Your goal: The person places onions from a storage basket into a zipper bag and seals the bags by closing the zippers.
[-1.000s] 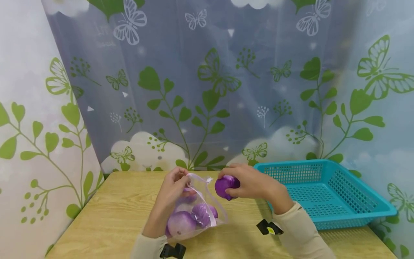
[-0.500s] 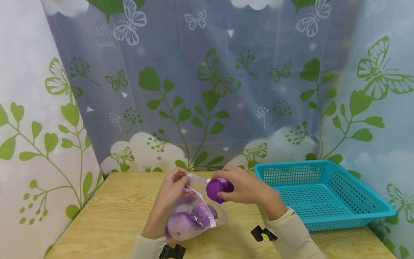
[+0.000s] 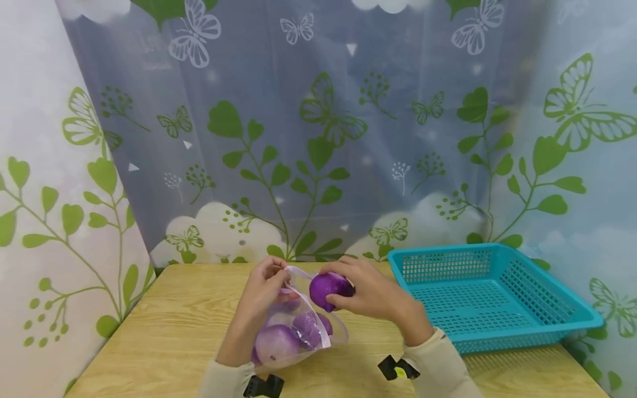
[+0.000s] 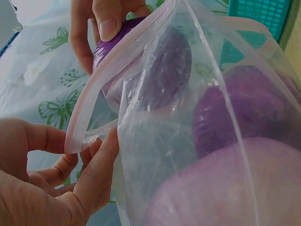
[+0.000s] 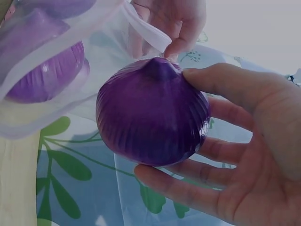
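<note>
My left hand (image 3: 259, 290) pinches the rim of a clear zip bag (image 4: 155, 136), holding its mouth spread at the upper right. Inside the bag lie several purple, onion-like pieces, among them a large pale purple round one (image 3: 276, 344) and a darker onion (image 3: 307, 330). My right hand (image 3: 373, 293) holds another shiny purple onion (image 5: 153, 117), thumb near its pointed tip and fingers round the far side. This onion is right at the bag's mouth; the left wrist view shows part of it behind the clear film.
A turquoise perforated basket (image 3: 527, 340) stands on the wooden table (image 3: 164, 331) to the right. A curtain (image 3: 269, 66) printed with leaves and butterflies hangs behind the table. Each wrist carries a small black camera mount.
My right hand has moved left with the onion, from beside the bag to its mouth. The left hand keeps its pinch on the rim, and the bag stays in place.
</note>
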The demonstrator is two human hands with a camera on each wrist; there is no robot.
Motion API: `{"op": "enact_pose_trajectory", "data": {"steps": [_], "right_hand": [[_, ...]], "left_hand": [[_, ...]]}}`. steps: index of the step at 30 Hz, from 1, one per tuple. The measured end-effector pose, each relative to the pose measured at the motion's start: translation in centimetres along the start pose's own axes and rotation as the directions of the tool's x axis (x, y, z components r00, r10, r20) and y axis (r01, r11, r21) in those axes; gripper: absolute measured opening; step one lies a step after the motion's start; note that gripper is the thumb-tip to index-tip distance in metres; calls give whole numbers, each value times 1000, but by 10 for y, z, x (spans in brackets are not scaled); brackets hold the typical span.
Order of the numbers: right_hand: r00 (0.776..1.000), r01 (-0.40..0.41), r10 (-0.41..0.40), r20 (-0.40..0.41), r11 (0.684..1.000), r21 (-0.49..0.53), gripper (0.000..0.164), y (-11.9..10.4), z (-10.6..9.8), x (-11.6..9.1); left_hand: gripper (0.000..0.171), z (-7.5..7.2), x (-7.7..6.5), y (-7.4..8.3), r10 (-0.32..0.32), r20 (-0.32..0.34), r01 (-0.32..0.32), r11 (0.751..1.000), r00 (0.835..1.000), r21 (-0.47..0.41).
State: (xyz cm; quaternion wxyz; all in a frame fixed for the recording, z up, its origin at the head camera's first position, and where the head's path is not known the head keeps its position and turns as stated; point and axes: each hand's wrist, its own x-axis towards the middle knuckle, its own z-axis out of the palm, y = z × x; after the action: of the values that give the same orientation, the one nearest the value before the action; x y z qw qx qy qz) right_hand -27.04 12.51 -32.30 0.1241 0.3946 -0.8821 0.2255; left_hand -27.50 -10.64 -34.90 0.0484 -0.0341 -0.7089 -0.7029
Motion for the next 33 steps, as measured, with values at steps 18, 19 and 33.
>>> {"op": "enact_pose_trajectory", "data": {"steps": [18, 19, 33], "right_hand": [[996, 18, -10, -89, 996, 86, 41, 4, 15, -5], [996, 18, -10, -88, 996, 88, 41, 3, 15, -5], [997, -1, 15, -74, 984, 177, 42, 1, 34, 2]], "left_hand": [[9, 1, 1, -1, 13, 16, -13, 1000, 1000, 0], [9, 1, 1, -1, 14, 16, -14, 1000, 1000, 1], [15, -1, -1, -1, 43, 35, -44, 999, 998, 29]]}}
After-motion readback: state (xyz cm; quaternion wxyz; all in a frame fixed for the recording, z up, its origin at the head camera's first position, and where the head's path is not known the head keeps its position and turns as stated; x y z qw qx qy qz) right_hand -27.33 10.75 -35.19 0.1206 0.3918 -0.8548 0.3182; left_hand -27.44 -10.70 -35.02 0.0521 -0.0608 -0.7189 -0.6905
